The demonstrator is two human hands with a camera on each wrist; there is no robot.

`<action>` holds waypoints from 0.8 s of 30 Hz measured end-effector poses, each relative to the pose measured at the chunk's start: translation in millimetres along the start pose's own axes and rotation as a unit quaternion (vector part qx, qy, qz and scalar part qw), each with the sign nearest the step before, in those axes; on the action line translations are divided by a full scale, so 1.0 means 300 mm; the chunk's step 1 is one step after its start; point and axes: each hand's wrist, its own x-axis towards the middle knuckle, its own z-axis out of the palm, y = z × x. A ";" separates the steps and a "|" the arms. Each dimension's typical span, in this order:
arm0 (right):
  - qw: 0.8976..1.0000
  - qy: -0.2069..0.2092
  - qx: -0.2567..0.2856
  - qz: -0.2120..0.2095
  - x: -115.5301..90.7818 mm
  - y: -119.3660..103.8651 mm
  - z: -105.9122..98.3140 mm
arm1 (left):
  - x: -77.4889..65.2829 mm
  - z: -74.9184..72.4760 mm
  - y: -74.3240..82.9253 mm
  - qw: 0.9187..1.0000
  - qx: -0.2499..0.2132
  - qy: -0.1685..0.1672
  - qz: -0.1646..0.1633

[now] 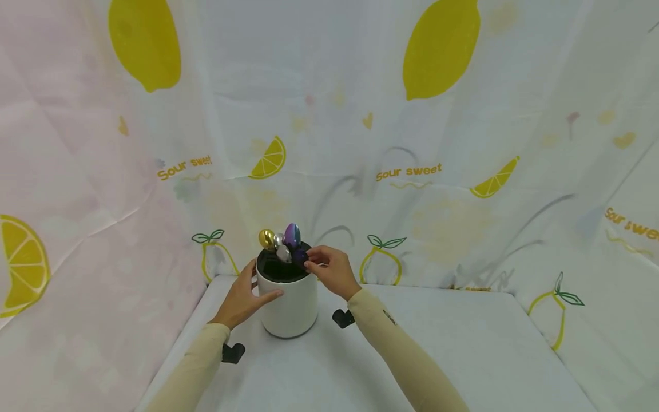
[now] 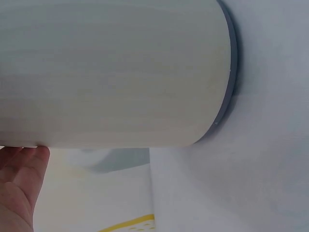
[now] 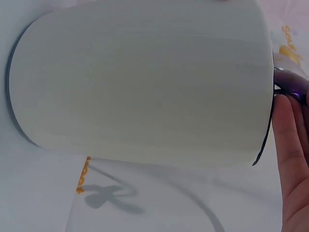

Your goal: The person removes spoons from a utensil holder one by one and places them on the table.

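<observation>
A white cylindrical utensil holder with a black inner rim stands upright on the table. Shiny spoons stick out of it, bowls up: a gold spoon, silver spoons and a purple-blue iridescent spoon. My left hand grips the holder's left side, thumb across the front, fingers behind; in the left wrist view its fingertips touch the wall. With thumb and fingers, my right hand pinches a dark purple spoon by its bowl at the holder's right rim. The spoons' handles are hidden inside.
A white cloth covers the table. Behind and at both sides hangs a lemon-printed curtain, close behind the holder. Black wrist mounts jut from both sleeves near the holder's base.
</observation>
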 end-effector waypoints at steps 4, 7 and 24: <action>1.000 -0.004 0.019 0.003 0.006 0.005 -0.005 | 0.004 0.000 0.002 1.000 0.001 -0.001 0.001; 0.999 -0.009 0.053 0.000 0.013 0.000 -0.010 | 0.005 0.001 0.001 1.000 0.000 -0.001 0.001; 0.989 0.013 0.097 -0.108 0.090 -0.149 -0.109 | 0.001 -0.001 0.007 1.000 0.003 -0.010 -0.023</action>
